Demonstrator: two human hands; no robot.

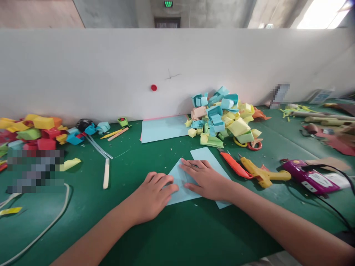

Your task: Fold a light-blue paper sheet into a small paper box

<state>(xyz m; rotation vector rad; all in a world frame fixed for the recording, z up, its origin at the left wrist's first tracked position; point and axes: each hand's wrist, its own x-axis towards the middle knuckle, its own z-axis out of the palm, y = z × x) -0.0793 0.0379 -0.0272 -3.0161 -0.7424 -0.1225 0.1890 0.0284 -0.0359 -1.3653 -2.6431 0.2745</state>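
A light blue paper sheet [175,171], folded to a slanted, triangular shape, lies on the green table in front of me. My right hand [206,181] is palm down on it, fingers stretched out and thumb apart; a small dark spot shows between the fingers, too unclear to name. Along the sheet's left edge rests my left hand [155,194], its fingers bent and a little apart, the fingertips touching the paper. A second light blue paper strip [206,153] lies under my right hand and wrist, slanting beside the folded sheet.
Right of my hands lie an orange utility knife [235,165], a yellow glue gun [262,173] and a purple power strip [309,177]. Folded paper pieces [219,120] are heaped behind, beside flat blue sheets [166,129]. A white-handled tool [106,173] and a white cable [65,203] are on the left.
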